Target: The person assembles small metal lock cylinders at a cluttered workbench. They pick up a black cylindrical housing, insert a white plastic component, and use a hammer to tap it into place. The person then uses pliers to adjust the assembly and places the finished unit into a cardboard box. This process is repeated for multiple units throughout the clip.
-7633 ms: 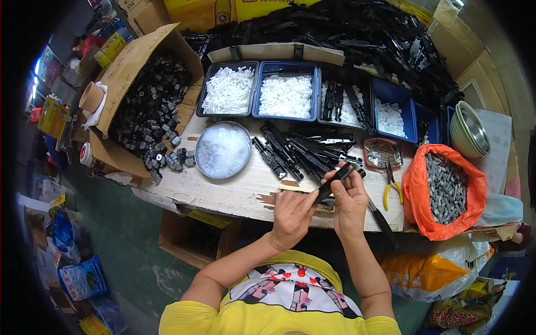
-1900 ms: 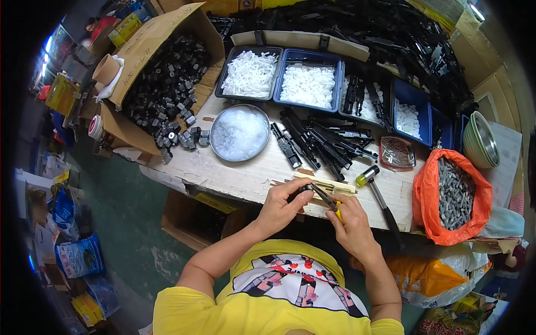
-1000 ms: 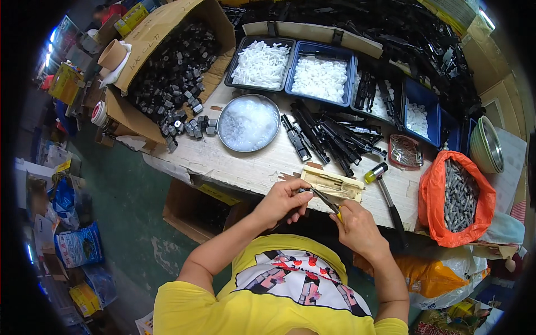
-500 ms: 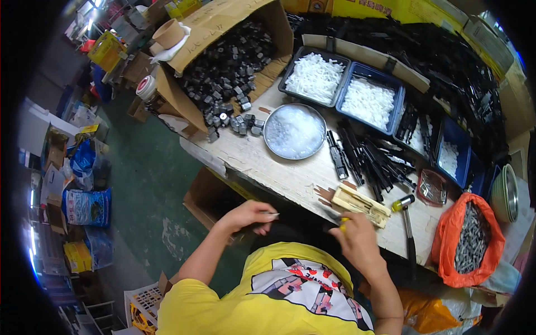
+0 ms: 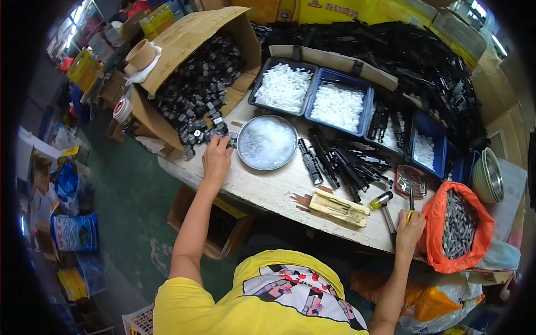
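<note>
The left hand (image 5: 216, 159) has been stretched out, clenched on black parts (image 5: 196, 134) beside the dish (image 5: 267, 143); the right hand (image 5: 409, 233) has been moved onto pliers (image 5: 411, 202), grasping them.

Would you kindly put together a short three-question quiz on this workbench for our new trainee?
1. True or false: the left hand reaches the small black plastic parts spilling from the open cardboard box.
2. What sits just right of that hand? A) round metal dish of clear bits B) orange bag of grey pieces C) steel bowl
3. Fill in: the right hand rests by the yellow-handled ____.

Key: 1 true; 2 A; 3 pliers.
</note>
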The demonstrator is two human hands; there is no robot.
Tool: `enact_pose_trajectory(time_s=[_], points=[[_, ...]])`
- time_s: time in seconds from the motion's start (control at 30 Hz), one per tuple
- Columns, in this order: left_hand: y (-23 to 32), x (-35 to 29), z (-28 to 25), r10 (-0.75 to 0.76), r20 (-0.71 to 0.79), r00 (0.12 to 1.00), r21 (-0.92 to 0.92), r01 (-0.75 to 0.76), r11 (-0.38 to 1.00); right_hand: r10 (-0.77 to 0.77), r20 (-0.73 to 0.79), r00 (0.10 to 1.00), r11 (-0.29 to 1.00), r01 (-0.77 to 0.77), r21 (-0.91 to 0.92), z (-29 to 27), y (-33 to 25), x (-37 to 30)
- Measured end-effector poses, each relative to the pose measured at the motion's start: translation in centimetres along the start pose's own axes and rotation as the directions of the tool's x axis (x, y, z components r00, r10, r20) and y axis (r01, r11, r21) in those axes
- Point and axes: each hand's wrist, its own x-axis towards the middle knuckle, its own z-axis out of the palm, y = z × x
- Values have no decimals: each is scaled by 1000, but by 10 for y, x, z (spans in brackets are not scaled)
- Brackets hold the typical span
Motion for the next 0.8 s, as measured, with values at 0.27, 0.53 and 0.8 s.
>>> enact_pose_trajectory(time_s=[0.27, 0.53, 0.8], points=[[-9, -5, -4, 51, 84, 995, -117, -41, 992, -177, -299, 938, 974, 122, -192, -9, -25, 12], [3, -21, -18, 55, 150, 987, -40, -50, 998, -415, -146, 898, 876, 437, 205, 11, -111, 53], [-1, -34, -31, -42, 205, 978, -19, 46, 999, -256, -243, 936, 948, 292, 125, 22, -97, 127]])
